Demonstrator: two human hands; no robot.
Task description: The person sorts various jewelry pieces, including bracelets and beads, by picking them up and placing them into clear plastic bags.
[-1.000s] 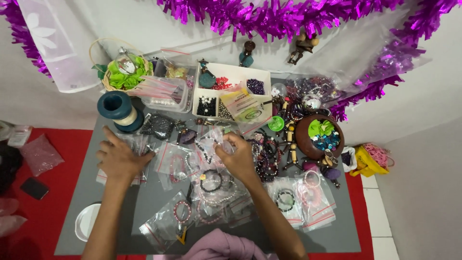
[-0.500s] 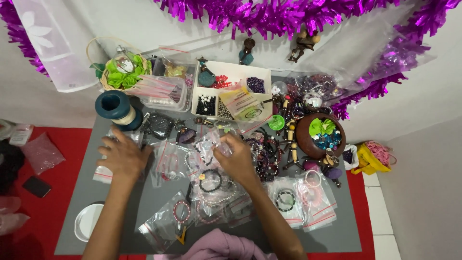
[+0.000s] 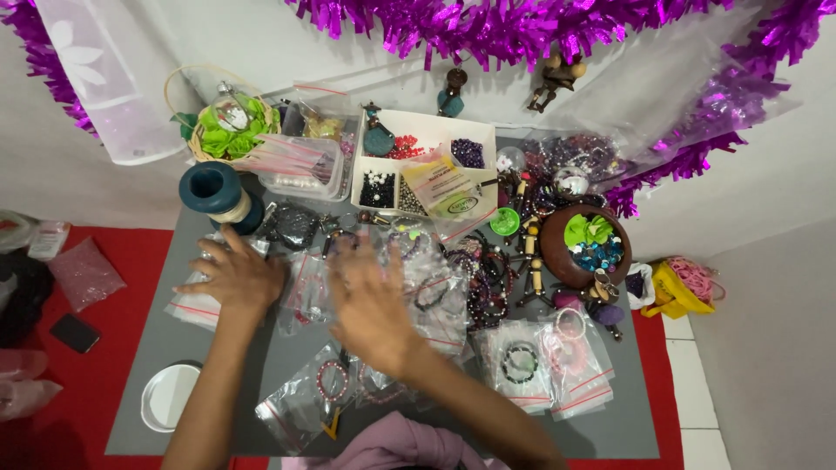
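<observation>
While the left hand (image 3: 233, 277) lies flat with the fingers spread on a small stack of clear zip bags (image 3: 198, 303) at the left part of the grey mat (image 3: 157, 348), the right hand (image 3: 370, 309) is above the middle of the mat, over more clear bags with bracelets (image 3: 435, 300). The right hand is blurred; its fingers look open and spread, and I cannot tell if it holds anything or touches the bags under it. The left hand grips nothing, it only presses on the stack. Just behind the left hand stands a dark blue spool (image 3: 212, 193), and next to it a black beaded piece (image 3: 290, 226). Farther back there is a white divided tray with beads (image 3: 424, 170), and at the right a brown bowl (image 3: 582, 248) with green and blue pieces. Purple tinsel (image 3: 522, 26) hangs on the wall.
</observation>
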